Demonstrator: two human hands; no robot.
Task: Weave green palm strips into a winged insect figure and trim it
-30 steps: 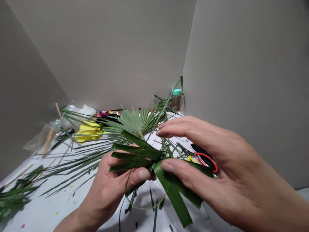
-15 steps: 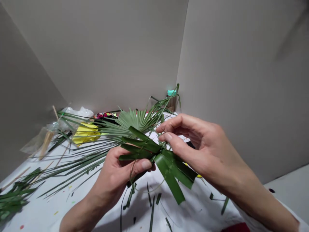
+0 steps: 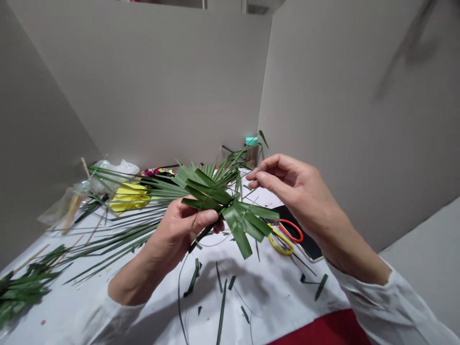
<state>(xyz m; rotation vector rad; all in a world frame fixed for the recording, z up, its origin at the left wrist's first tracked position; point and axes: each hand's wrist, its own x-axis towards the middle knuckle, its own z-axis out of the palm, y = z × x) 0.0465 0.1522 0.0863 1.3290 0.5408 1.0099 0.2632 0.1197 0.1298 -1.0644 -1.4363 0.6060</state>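
My left hand (image 3: 189,223) is closed on a folded green palm-leaf piece (image 3: 239,218), thumb on top, with flat cut strips fanning out to both sides of a knotted middle. A thin strand loops below that hand. My right hand (image 3: 283,179) is raised to the right of the leaf piece, apart from it, with thumb and fingertips pinched together. Whatever lies between those fingertips is too fine to make out. Behind the leaf piece spreads a large fan palm leaf (image 3: 187,177), partly hidden by it.
Scissors with red and yellow handles (image 3: 281,243) lie by a dark phone (image 3: 311,247) at right. Leaf scraps (image 3: 194,278) are scattered in front. At left are a yellow crumpled sheet (image 3: 129,197), plastic bags (image 3: 124,167) and a leaf bundle (image 3: 27,287). Grey walls (image 3: 161,86) stand close.
My right hand has moved up and away from the leaf piece's middle, still pinched. The leaf piece has tilted and risen slightly in my left hand. The scissors and phone now show more fully.
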